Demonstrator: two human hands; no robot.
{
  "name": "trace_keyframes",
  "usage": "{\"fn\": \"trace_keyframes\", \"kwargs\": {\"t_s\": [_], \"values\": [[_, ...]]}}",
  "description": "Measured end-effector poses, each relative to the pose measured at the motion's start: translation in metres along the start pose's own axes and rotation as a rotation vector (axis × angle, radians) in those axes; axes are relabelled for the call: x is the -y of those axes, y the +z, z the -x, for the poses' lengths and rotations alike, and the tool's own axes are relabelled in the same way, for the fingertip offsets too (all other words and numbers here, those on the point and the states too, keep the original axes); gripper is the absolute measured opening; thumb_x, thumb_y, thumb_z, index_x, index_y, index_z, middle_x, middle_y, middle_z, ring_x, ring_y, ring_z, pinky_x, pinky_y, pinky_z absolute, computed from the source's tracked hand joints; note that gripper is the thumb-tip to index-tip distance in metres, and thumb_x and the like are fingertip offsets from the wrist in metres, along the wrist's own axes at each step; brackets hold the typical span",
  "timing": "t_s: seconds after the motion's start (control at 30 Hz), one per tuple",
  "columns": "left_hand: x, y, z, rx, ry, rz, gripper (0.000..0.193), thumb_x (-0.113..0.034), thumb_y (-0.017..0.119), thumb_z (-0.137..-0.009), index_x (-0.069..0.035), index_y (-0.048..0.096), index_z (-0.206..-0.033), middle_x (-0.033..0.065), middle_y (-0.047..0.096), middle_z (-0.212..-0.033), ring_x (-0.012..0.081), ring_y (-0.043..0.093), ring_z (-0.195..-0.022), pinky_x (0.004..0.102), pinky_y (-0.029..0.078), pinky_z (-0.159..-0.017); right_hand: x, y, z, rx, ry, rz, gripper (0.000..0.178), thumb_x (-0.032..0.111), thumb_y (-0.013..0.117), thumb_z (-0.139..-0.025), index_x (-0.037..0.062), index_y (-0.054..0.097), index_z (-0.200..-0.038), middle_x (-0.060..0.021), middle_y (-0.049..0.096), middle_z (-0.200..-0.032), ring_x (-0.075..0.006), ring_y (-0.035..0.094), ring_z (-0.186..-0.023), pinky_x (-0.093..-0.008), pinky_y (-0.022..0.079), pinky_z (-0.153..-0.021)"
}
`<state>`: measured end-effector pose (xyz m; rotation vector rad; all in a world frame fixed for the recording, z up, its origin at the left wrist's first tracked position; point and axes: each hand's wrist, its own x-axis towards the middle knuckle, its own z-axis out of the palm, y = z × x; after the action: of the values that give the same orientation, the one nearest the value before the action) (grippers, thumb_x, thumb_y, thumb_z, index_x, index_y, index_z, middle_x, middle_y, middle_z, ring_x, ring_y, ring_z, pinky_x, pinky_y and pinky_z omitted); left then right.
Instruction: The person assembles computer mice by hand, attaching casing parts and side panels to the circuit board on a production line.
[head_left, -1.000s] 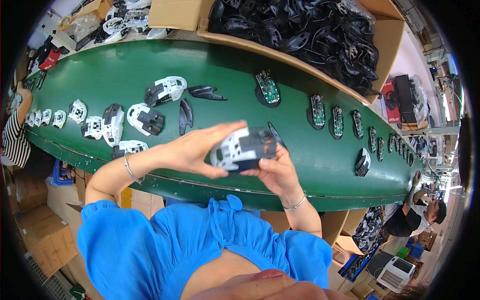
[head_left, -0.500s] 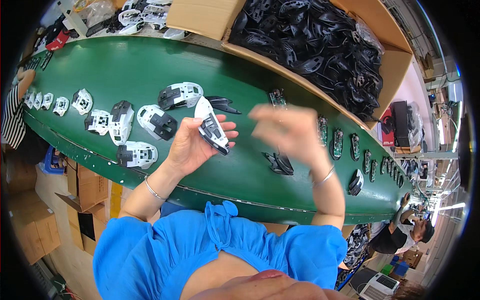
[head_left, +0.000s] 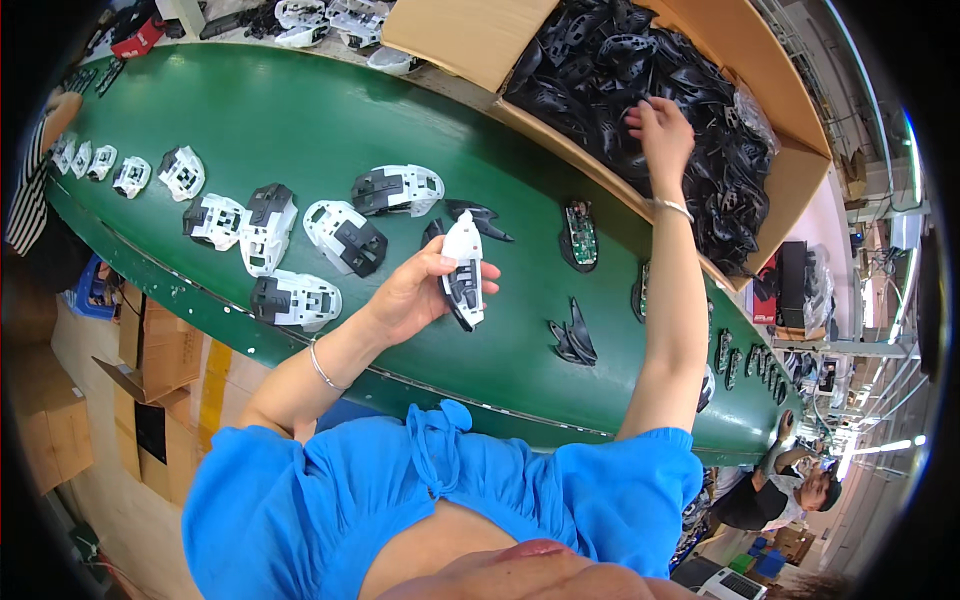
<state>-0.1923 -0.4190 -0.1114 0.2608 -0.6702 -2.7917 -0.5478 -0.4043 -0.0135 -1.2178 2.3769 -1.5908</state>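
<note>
My left hand [head_left: 425,292] holds a white-and-black computer mouse shell [head_left: 463,265] upright above the green table, thumb on its near side and fingers behind. My right hand [head_left: 662,140] is stretched out over a cardboard box, its fingers half bent and apart above the black plastic parts [head_left: 600,95] inside. Nothing shows between those fingers, and whether their tips touch a part cannot be made out. Beyond the held shell lies a black wing-shaped part [head_left: 485,218]. Another pronged black part [head_left: 575,335] rests on the table to its right.
Several white-and-black shells [head_left: 345,238] lie on the green table [head_left: 300,110] at left. To the right, circuit boards in black bases [head_left: 580,237] form a curved row. The cardboard box [head_left: 570,145] stands along the far edge. Other people sit at both ends.
My right hand has moved from above the table, up and right, into the box opening. My left hand has shifted slightly right and turned the shell more upright. The whole view has shifted a little.
</note>
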Motion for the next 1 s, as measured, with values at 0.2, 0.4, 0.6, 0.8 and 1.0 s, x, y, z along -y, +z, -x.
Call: {"fn": "trace_keyframes", "kwargs": {"t_s": [0.2, 0.4, 0.6, 0.8, 1.0], "values": [[-0.003, -0.001, 0.004, 0.009, 0.028, 0.001, 0.057, -0.028, 0.054, -0.080, -0.001, 0.037, -0.128, 0.0245, 0.052, -0.119, 0.0331, 0.055, -0.108, 0.0445, 0.047, -0.090, 0.025, -0.045, 0.083, -0.070, -0.182, -0.405, 0.017, -0.006, 0.053, -0.085, -0.0066, 0.055, -0.102, -0.0149, 0.062, -0.097, -0.0232, 0.064, -0.087, -0.0297, 0.054, -0.075], [-0.005, 0.017, 0.006, 0.230, -0.012, 0.230, 0.068, -0.035, 0.050, -0.078, 0.004, 0.038, -0.132, 0.0216, 0.041, -0.134, 0.0322, 0.037, -0.128, 0.0470, 0.030, -0.106, 0.041, -0.035, 0.202, -0.132, -0.762, 0.050, 0.026, -0.007, 0.061, -0.066, -0.0039, 0.063, -0.092, -0.0199, 0.066, -0.084, -0.0292, 0.067, -0.075, -0.0318, 0.054, -0.069], [0.002, 0.036, 0.003, 0.211, -0.053, 0.205, 0.062, -0.033, 0.049, -0.082, 0.004, 0.039, -0.130, 0.0157, 0.050, -0.125, 0.0232, 0.052, -0.112, 0.0393, 0.040, -0.099, 0.039, -0.010, 0.277, 0.130, -0.616, -0.145, 0.035, -0.009, 0.063, -0.059, -0.0037, 0.062, -0.093, -0.0180, 0.066, -0.085, -0.0284, 0.067, -0.080, -0.0325, 0.054, -0.070], [0.007, 0.033, 0.013, 0.111, -0.048, -0.034, 0.058, -0.034, 0.051, -0.082, 0.005, 0.044, -0.126, 0.0135, 0.055, -0.119, 0.0192, 0.057, -0.104, 0.0303, 0.045, -0.092, 0.044, -0.018, 0.301, 0.271, 0.323, -0.782, 0.031, -0.002, 0.063, -0.073, -0.0068, 0.057, -0.103, -0.0126, 0.062, -0.097, -0.0176, 0.061, -0.089, -0.0281, 0.048, -0.083], [0.013, 0.040, 0.014, 0.026, -0.137, -0.306, 0.071, -0.039, 0.061, -0.074, 0.003, 0.042, -0.128, 0.0113, 0.053, -0.119, 0.0170, 0.057, -0.100, 0.0265, 0.045, -0.089, 0.060, -0.007, 0.276, 0.325, 0.457, -0.519, 0.016, 0.005, 0.071, -0.077, -0.0027, 0.063, -0.089, -0.0002, 0.061, -0.076, -0.0033, 0.053, -0.066, -0.0163, 0.043, -0.058]]}}
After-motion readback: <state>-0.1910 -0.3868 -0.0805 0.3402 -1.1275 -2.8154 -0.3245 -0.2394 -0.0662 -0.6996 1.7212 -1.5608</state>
